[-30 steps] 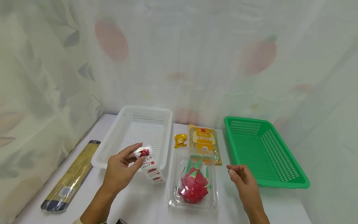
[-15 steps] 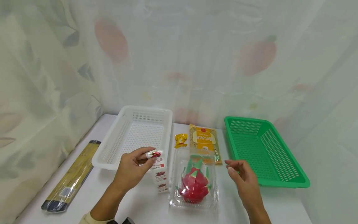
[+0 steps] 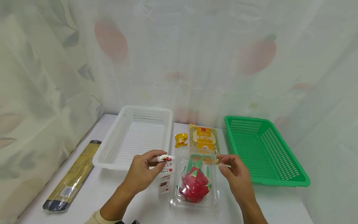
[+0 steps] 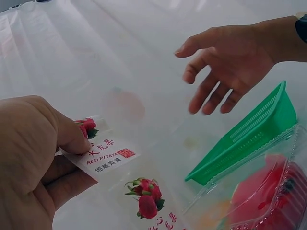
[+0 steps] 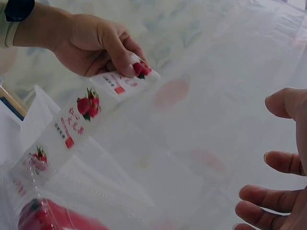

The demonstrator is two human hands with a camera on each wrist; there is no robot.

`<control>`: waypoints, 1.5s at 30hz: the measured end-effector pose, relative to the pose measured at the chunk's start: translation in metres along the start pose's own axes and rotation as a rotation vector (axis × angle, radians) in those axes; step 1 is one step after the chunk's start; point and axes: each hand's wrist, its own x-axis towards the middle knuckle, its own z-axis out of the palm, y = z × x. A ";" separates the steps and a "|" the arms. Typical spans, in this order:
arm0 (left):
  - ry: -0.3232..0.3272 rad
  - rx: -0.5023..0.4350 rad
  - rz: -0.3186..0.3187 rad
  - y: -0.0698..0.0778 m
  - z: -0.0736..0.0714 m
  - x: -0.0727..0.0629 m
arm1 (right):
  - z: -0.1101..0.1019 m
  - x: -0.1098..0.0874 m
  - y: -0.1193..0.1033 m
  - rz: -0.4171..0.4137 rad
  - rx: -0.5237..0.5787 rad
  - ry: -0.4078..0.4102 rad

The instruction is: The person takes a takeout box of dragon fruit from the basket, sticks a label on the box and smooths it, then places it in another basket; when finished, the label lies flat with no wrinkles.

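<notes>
My left hand (image 3: 142,172) pinches the end of a strip of printed dragon fruit stickers (image 4: 108,155) between thumb and fingers. The strip hangs down beside the left edge of a clear plastic clamshell box (image 3: 174,199). Inside that box, under its lid, lies a red dragon fruit (image 3: 195,185) with green tips. Close to the box's upper right side is my right hand (image 3: 237,179), its fingers spread and holding nothing, as the left wrist view also shows. In the right wrist view the sticker strip (image 5: 86,108) bends at the pinched end.
A white basket (image 3: 96,161) stands at the back left, a green basket (image 3: 291,183) at the right. Behind the box lie a yellow noodle packet (image 3: 205,137) and a small yellow wrapped item (image 3: 181,140). A long wrapped bundle (image 3: 72,174) lies far left.
My left hand has moved right with the sticker strip, up to the box's left edge. My right hand has shifted left toward the box. The box and baskets stay put.
</notes>
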 end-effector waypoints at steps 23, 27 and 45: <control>-0.168 -0.067 -0.044 0.007 0.029 0.003 | 0.050 0.020 -0.011 -0.156 0.031 -0.202; -0.189 -0.060 -0.026 0.006 0.031 0.003 | 0.056 0.021 -0.013 -0.175 0.025 -0.238; -0.225 -0.061 0.014 0.006 0.033 0.005 | 0.068 0.022 -0.012 -0.123 -0.040 -0.312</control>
